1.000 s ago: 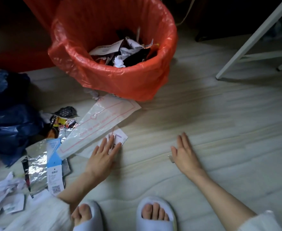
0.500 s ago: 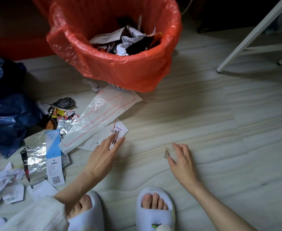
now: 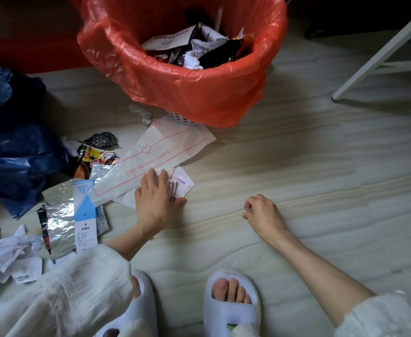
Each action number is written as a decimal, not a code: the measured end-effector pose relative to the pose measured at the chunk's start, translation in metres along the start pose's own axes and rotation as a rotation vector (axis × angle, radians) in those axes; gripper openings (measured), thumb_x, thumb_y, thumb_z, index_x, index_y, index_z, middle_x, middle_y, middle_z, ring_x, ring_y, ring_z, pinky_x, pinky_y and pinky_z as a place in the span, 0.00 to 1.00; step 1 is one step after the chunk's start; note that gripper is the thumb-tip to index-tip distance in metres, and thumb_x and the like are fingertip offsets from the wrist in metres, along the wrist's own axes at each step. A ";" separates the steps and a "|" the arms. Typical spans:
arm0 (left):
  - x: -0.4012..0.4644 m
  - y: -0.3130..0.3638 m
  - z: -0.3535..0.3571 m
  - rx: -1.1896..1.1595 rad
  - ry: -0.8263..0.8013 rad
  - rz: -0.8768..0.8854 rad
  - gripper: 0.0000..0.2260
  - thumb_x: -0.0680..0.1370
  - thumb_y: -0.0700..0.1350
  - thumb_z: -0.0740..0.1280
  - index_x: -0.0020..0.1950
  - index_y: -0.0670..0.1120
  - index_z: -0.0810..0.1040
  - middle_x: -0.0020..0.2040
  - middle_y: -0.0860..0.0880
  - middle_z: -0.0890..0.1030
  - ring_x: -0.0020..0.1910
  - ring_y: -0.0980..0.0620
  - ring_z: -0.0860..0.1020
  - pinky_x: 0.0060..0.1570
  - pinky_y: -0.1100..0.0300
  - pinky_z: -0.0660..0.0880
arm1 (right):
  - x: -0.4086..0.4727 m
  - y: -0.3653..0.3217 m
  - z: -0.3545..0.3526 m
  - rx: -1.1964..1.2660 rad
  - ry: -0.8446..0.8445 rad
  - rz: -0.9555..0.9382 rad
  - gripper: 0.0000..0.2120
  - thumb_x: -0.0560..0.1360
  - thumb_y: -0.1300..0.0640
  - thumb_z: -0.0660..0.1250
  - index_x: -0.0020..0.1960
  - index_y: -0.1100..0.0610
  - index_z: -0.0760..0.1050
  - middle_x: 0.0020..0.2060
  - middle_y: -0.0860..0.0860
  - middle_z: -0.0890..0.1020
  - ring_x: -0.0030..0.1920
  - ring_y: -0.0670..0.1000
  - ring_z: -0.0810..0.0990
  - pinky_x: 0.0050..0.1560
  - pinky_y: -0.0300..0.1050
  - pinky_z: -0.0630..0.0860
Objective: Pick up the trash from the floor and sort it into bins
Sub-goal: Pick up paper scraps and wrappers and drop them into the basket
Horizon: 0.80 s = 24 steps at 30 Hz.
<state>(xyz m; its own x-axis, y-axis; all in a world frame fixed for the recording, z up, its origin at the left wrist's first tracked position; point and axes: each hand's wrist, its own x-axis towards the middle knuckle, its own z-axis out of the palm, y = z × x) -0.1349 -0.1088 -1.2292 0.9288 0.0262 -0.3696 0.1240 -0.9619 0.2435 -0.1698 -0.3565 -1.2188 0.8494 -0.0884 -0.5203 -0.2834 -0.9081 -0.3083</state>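
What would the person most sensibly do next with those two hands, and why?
Probably lift the right hand to the red-lined bin and drop in the tiny scrap it pinches: that piece is already off the floor and the bin stands open just ahead. The left hand rests on the small white cards, seemingly gathering them for the following trip.

You had a pale wood-grain floor (image 3: 284,181) carrying the red-lined bin (image 3: 199,93), a clear printed bag (image 3: 151,164), foil wrappers (image 3: 58,215), crumpled paper (image 3: 2,251).

plastic bag (image 3: 155,159) reads "Meet the most beautiful you"
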 end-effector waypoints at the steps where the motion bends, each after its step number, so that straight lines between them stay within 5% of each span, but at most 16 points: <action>1: 0.000 0.002 -0.002 0.017 0.014 0.004 0.29 0.70 0.58 0.69 0.64 0.46 0.64 0.64 0.44 0.64 0.63 0.42 0.63 0.57 0.48 0.66 | 0.001 -0.001 0.000 -0.015 -0.007 0.011 0.07 0.73 0.61 0.67 0.51 0.60 0.78 0.53 0.56 0.78 0.55 0.57 0.77 0.51 0.43 0.69; 5: 0.002 -0.003 -0.013 0.034 0.048 0.050 0.15 0.75 0.44 0.65 0.61 0.45 0.70 0.60 0.42 0.70 0.58 0.40 0.68 0.48 0.48 0.69 | -0.002 -0.002 0.003 -0.006 -0.002 0.062 0.05 0.74 0.60 0.66 0.48 0.59 0.79 0.51 0.55 0.79 0.54 0.57 0.77 0.49 0.44 0.70; 9: -0.002 -0.022 -0.017 0.081 0.084 0.165 0.17 0.67 0.28 0.64 0.54 0.39 0.75 0.52 0.40 0.75 0.49 0.38 0.73 0.38 0.49 0.71 | -0.005 -0.002 0.003 0.020 -0.011 0.089 0.04 0.74 0.60 0.65 0.45 0.58 0.79 0.49 0.54 0.79 0.51 0.56 0.77 0.47 0.43 0.70; 18: -0.022 -0.009 -0.019 -0.132 0.121 0.194 0.06 0.74 0.36 0.64 0.48 0.42 0.79 0.42 0.42 0.78 0.40 0.38 0.78 0.33 0.49 0.73 | -0.010 -0.013 -0.011 0.412 0.119 0.104 0.02 0.69 0.63 0.72 0.39 0.62 0.80 0.37 0.54 0.80 0.38 0.51 0.74 0.40 0.38 0.65; 24: -0.034 0.003 -0.032 -0.049 0.084 0.390 0.06 0.71 0.39 0.70 0.46 0.48 0.80 0.40 0.47 0.79 0.38 0.42 0.79 0.27 0.57 0.68 | -0.007 -0.028 -0.024 0.659 0.142 0.112 0.10 0.70 0.63 0.72 0.34 0.52 0.75 0.27 0.45 0.75 0.25 0.38 0.73 0.30 0.31 0.67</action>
<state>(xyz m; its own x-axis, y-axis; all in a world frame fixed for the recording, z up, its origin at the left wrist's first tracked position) -0.1550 -0.1038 -1.1867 0.9344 -0.3145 -0.1671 -0.2290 -0.8899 0.3945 -0.1576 -0.3403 -1.1876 0.8368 -0.2612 -0.4812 -0.5464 -0.4554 -0.7029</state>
